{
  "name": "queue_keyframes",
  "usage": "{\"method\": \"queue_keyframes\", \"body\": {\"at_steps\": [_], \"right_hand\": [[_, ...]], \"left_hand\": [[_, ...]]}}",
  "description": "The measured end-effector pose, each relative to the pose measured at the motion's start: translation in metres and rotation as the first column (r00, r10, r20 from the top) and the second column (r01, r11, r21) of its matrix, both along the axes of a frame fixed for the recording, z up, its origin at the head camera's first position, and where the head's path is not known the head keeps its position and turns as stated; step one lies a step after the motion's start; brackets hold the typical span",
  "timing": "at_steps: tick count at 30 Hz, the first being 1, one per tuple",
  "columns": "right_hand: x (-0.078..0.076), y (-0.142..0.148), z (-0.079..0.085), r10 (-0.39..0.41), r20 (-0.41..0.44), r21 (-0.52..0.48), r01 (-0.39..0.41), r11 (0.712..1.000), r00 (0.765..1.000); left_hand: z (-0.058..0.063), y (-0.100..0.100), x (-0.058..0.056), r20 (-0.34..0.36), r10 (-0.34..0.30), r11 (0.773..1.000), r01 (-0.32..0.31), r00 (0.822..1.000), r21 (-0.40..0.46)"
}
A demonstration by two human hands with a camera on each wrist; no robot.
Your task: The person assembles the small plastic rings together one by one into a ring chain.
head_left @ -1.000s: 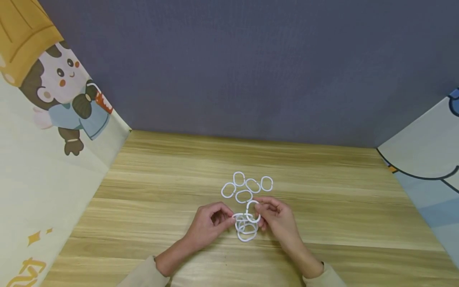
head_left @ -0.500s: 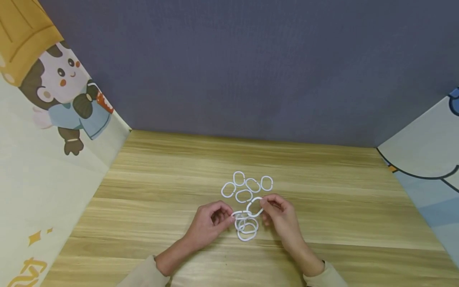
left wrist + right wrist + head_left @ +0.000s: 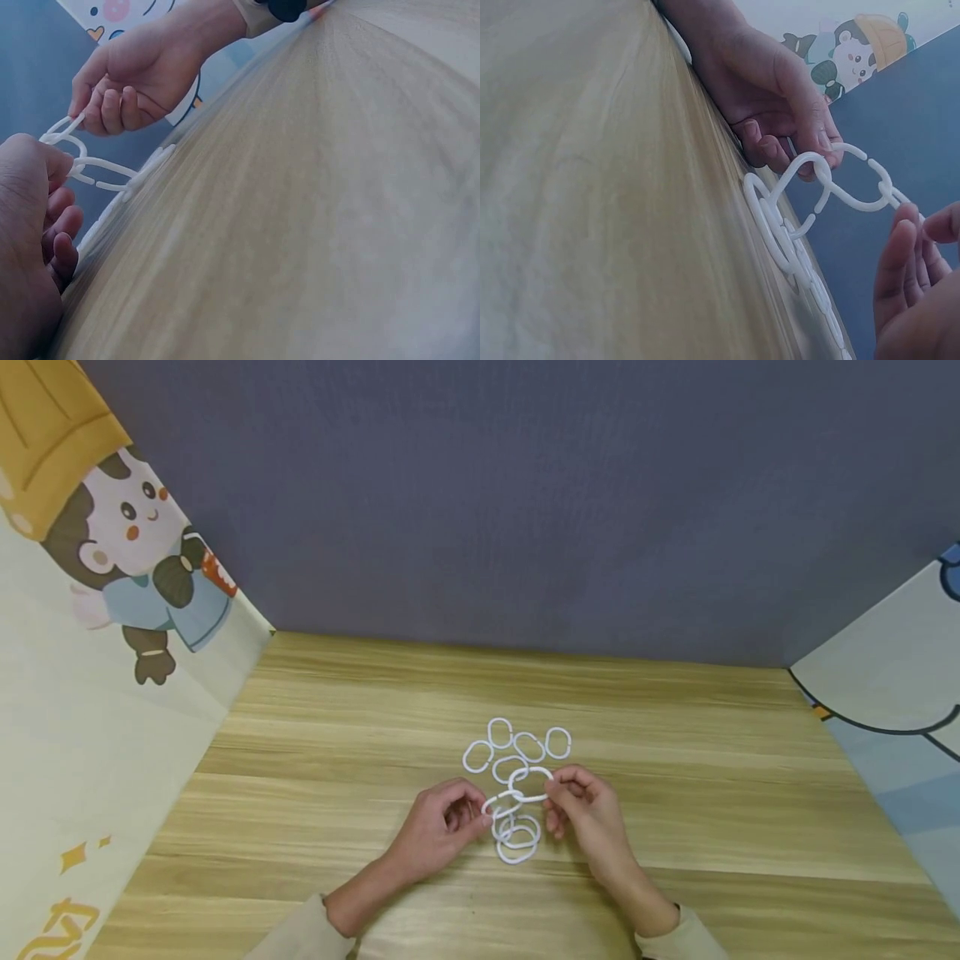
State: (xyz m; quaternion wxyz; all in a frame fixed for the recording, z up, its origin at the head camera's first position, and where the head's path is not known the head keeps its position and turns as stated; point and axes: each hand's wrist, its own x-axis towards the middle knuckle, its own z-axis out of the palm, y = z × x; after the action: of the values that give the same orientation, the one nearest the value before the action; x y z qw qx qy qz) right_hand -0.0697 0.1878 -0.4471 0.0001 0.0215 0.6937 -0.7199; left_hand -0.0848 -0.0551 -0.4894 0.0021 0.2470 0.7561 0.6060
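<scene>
My left hand (image 3: pixel 442 818) pinches a white shower curtain ring (image 3: pixel 851 201), an oval with a small gap, between thumb and forefinger. Thumb and finger of my right hand (image 3: pixel 588 806) hold another such ring (image 3: pixel 528 768) by its right end, up and to the right of the first. These two rings pass through each other, as the right wrist view shows. From the left hand's ring hangs a further linked ring (image 3: pixel 802 159), reaching down to a few more rings (image 3: pixel 517 862) on the table. Just how those lower rings join is hard to tell.
Several loose white rings (image 3: pixel 500 720) lie in a cluster on the wood-grain table (image 3: pixel 337 718), just beyond my hands. A dark blue panel (image 3: pixel 525 510) stands at the back. Printed cartoon panels (image 3: pixel 217 677) flank the table on both sides.
My right hand has drawn its ring up and to the right, and that ring now lies stretched sideways. The left hand's ring has tilted up toward it; the left hand has barely moved.
</scene>
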Motion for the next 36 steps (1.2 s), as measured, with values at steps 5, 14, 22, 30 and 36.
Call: {"method": "queue_keyframes", "body": {"at_steps": [5,14,22,30,36], "right_hand": [[0.000,0.001,-0.002,0.057,-0.053,-0.014,-0.058,0.998,0.997],[0.001,0.001,-0.006,0.146,-0.106,-0.023,-0.149,0.989,0.984],[0.001,0.000,-0.009,0.170,-0.113,-0.015,-0.172,0.985,0.979],[0.001,-0.001,-0.014,0.216,-0.087,-0.003,-0.217,0.976,0.972],[0.002,-0.003,-0.016,0.235,-0.050,0.030,-0.234,0.972,0.971]], "left_hand": [[-0.002,0.000,-0.002,-0.003,-0.012,1.000,0.012,1.000,-0.019],[-0.002,-0.001,-0.002,-0.028,-0.023,0.999,0.023,0.999,-0.029],[-0.002,-0.001,-0.001,-0.023,-0.012,1.000,0.013,1.000,0.002],[-0.005,-0.001,-0.003,0.001,0.069,0.994,-0.069,0.998,0.088],[-0.003,-0.001,-0.003,0.039,0.089,0.991,-0.092,0.995,0.095]]}}
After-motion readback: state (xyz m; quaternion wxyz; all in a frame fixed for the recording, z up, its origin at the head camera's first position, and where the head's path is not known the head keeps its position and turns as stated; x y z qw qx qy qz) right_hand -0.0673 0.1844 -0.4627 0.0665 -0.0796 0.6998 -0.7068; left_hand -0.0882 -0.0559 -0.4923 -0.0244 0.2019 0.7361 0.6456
